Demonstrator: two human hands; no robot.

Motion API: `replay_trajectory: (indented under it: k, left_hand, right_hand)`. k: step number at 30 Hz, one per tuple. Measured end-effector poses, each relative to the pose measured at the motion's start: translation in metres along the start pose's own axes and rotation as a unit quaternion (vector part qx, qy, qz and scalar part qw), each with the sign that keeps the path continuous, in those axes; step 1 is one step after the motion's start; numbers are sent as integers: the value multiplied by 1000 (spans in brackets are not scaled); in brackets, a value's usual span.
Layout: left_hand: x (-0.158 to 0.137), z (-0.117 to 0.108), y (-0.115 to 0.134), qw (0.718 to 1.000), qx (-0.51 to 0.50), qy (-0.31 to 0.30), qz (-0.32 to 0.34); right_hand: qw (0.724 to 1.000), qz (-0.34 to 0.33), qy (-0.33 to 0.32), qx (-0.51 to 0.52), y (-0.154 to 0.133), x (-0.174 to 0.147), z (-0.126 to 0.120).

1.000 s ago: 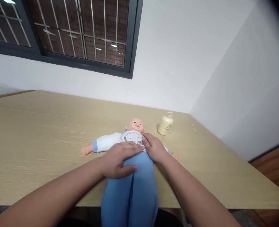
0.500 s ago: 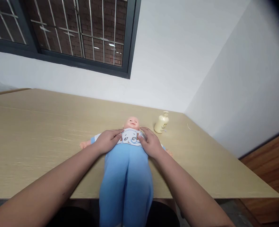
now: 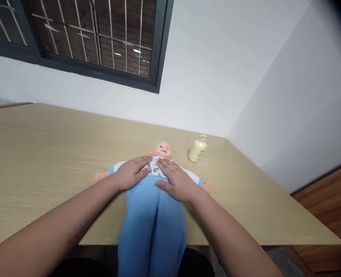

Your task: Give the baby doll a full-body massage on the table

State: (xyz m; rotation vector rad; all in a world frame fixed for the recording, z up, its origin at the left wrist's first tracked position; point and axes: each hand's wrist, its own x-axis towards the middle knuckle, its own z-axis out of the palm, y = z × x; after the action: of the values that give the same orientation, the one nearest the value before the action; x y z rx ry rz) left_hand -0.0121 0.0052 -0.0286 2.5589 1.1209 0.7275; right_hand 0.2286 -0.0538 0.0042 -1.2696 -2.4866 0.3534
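Observation:
A baby doll (image 3: 162, 150) lies on its back, head toward the wall, arms spread to both sides. It wears a white top with a printed cartoon face and light blue trousers (image 3: 151, 227), whose legs hang past the table's front edge. Flat on the left part of the doll's chest rests my left hand (image 3: 132, 172), fingers stretched out. My right hand (image 3: 174, 179) lies open across the right side of the chest and belly, covering part of the print, its thumb at the waistband. Neither hand grasps anything.
A cream pump bottle (image 3: 198, 150) stands on the wooden table (image 3: 57, 154), right of the doll's head. Farther right lies a thin pale strip (image 3: 231, 154). Behind the table are a white wall (image 3: 202, 77) and a barred window (image 3: 101, 38).
My right hand has slid left and slightly down, from the doll's right side onto its chest and belly. The left hand stays nearly in place. The view has shifted slightly.

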Motion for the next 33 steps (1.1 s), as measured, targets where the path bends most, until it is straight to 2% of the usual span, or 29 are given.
replay_trajectory:
  k: [4,8,10,11,13,14,17,23,28,30,33]
  left_hand:
    - [2,-4,1,999,-28,3,-22]
    - [-2,-11,11,995,-69,55,-47]
    - [-6,-14,25,995,-66,73,-18]
    - [-9,-15,35,996,-61,61,25]
    - [-14,-16,54,990,-78,-7,120]
    - [-15,-16,62,985,-86,-37,142]
    - [-13,-13,72,987,-74,-58,131]
    - [2,-11,45,992,-49,-85,78]
    - [1,-13,11,997,-17,-69,-38]
    - [0,-15,2,995,-5,-69,-69]
    - [0,-18,0,996,-2,-60,-70]
  right_hand:
    - [996,68,8,56,27,-7,-6]
    - [990,81,32,106,33,-10,-9]
    - [990,89,37,108,31,-10,-9]
    - [990,93,41,102,31,-10,-9]
    - [991,89,46,88,32,-9,-6]
    - [992,83,47,82,33,-9,-4]
    - [994,71,42,72,38,-9,1]
    - [995,36,-10,94,40,-10,-9]
    - [983,-10,-45,179,40,-11,-29]
    - [983,-15,-26,181,42,-11,-31]
    - [989,-14,68,128,37,-8,-24]
